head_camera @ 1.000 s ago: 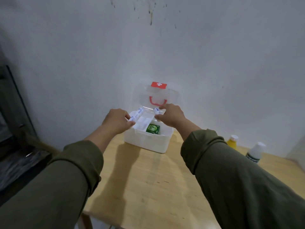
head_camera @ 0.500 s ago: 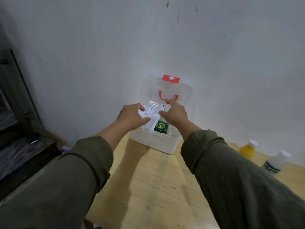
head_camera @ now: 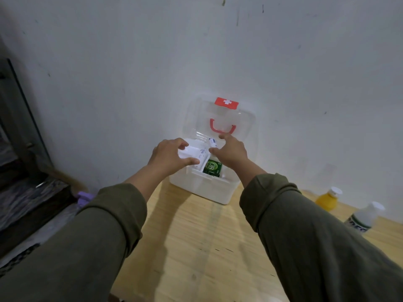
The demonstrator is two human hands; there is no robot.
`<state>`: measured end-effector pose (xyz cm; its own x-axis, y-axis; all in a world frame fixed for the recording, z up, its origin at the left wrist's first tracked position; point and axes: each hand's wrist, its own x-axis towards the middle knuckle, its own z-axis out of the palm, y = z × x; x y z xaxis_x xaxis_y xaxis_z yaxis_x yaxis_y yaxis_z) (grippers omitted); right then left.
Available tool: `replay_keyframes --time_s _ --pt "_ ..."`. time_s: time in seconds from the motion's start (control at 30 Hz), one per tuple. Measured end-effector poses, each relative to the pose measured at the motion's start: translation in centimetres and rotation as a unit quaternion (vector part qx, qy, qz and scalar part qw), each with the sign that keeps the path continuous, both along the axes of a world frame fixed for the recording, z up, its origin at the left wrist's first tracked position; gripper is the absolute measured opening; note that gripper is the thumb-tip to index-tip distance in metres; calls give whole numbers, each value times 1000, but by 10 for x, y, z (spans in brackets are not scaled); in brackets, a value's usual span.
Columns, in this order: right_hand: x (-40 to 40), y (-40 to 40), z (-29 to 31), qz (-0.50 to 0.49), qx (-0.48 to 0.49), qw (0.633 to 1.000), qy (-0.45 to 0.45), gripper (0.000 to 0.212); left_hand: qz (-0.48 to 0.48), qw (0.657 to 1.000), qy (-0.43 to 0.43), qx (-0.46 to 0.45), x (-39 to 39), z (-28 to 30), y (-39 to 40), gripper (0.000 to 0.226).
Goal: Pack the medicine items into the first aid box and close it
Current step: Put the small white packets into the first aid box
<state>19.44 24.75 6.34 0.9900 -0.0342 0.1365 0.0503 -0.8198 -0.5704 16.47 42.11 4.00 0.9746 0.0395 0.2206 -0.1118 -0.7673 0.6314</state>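
Note:
The white first aid box [head_camera: 207, 188] stands on the wooden table against the wall, its clear lid [head_camera: 196, 118] with a red handle and red cross tag upright behind it. A green packet [head_camera: 212, 167] lies inside. My left hand [head_camera: 169, 156] grips a white packet [head_camera: 192, 154] at the box's left side. My right hand [head_camera: 230, 152] hovers over the box's right side, thumb and forefinger spread beside a small white tube [head_camera: 213, 142]; whether they touch it is unclear.
A yellow bottle [head_camera: 326, 199] and a white bottle [head_camera: 363, 216] with green print stand on the table [head_camera: 207, 247] at the right, near the wall. A dark piece of furniture sits left of the table. A purple object [head_camera: 84, 197] lies beside the table's left edge.
Both hands have lowered the white packets further into the box. My right hand's fingers have spread apart. The camera has shifted, so the box sits further right in view.

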Motion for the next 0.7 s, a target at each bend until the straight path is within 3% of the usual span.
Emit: replay_keyframes --time_s 0.2,0.4,0.57,0.7 --pt "4 19 4 40 -3 999 28 49 10 996 84 -1 2 -2 29 94" --pt "5 41 -1 88 -51 994 29 37 -32 995 90 -38 -1 -6 34 76" --pt "2 49 -4 96 -143 984 37 44 -33 995 73 -60 -3 -7 36 71" --pt "0 51 -5 95 -161 981 45 43 -31 995 70 -61 -3 -7 37 71"
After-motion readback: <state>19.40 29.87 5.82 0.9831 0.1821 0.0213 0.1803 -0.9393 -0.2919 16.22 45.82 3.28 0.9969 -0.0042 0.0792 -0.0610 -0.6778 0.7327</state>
